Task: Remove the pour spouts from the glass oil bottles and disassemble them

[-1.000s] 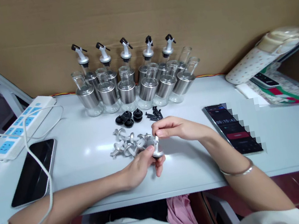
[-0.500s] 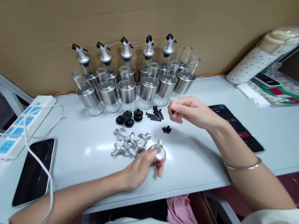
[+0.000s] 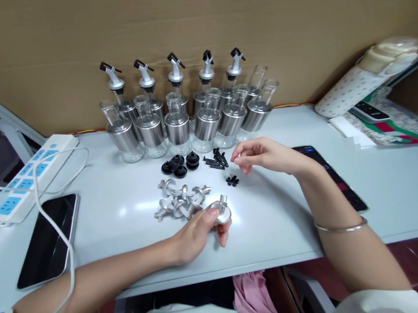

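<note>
My left hand (image 3: 201, 230) pinches a silver pourer cap (image 3: 222, 212) near the table's front. My right hand (image 3: 260, 157) hovers just right of the thin black levers (image 3: 215, 159), thumb and fingers close together; no part shows clearly between them. Below those levers lies a small cluster of tiny black pieces (image 3: 233, 181). Loose silver pourer caps (image 3: 180, 202) are heaped left of my left hand. Round black stoppers (image 3: 179, 165) sit behind that heap. At the back stand glass-and-metal bottles (image 3: 177, 128), several with finished pourer tops (image 3: 175, 70).
A power strip (image 3: 23, 184) with a white cable and a dark tablet (image 3: 48, 239) lie on the left. A phone (image 3: 344, 186) lies partly under my right forearm. A dotted flask (image 3: 351, 88) leans at the right on patterned packaging (image 3: 410, 126).
The black piece that showed in my right hand is no longer visible there, and the tiny-piece cluster looks fuller. My right fingers have loosened and shifted slightly left. My left hand stays put.
</note>
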{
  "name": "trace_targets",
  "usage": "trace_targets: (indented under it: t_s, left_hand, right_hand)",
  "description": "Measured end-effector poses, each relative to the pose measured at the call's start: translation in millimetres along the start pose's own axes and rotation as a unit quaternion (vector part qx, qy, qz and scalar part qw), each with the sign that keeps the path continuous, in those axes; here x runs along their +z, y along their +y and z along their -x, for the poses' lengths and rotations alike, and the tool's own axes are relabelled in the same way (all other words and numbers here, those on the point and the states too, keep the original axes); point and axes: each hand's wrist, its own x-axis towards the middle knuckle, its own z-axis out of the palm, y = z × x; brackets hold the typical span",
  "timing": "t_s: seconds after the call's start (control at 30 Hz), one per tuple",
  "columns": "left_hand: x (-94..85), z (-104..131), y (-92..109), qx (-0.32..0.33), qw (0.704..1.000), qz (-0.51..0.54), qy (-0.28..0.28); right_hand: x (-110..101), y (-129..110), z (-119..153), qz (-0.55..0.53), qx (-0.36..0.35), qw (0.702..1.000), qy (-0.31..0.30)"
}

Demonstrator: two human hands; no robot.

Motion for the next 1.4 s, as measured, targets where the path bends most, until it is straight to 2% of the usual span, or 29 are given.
trace_targets:
  t_s: [0.17, 0.4, 0.63, 1.1, 1.4]
  left_hand:
    - [0.0, -0.9, -0.7, 0.007, 1.000, 0.004, -0.004]
    - [0.5, -0.7, -0.2, 0.012, 1.000, 0.014, -0.004]
    - [0.0, -0.2, 0.8, 0.004, 1.000, 0.016, -0.004]
    - [-0.8, 0.0, -1.6, 0.006, 1.000, 0.006, -0.004]
    - [0.1, -0.6, 0.2, 0.005, 1.000, 0.004, -0.003]
  right_hand:
    - [-1.2, 8.7, -4.6, 0.121, -0.012, 0.992, 0.040]
    - [4.7, 8.7, -6.6, 0.219, 0.017, 0.976, -0.012]
    - [4.6, 10.2, -5.0, 0.244, -0.009, 0.969, -0.044]
    - [-0.4, 11.0, -0.3, 0.196, -0.012, 0.974, -0.113]
    - [11.2, 7.3, -3.9, 0.234, 0.007, 0.969, -0.080]
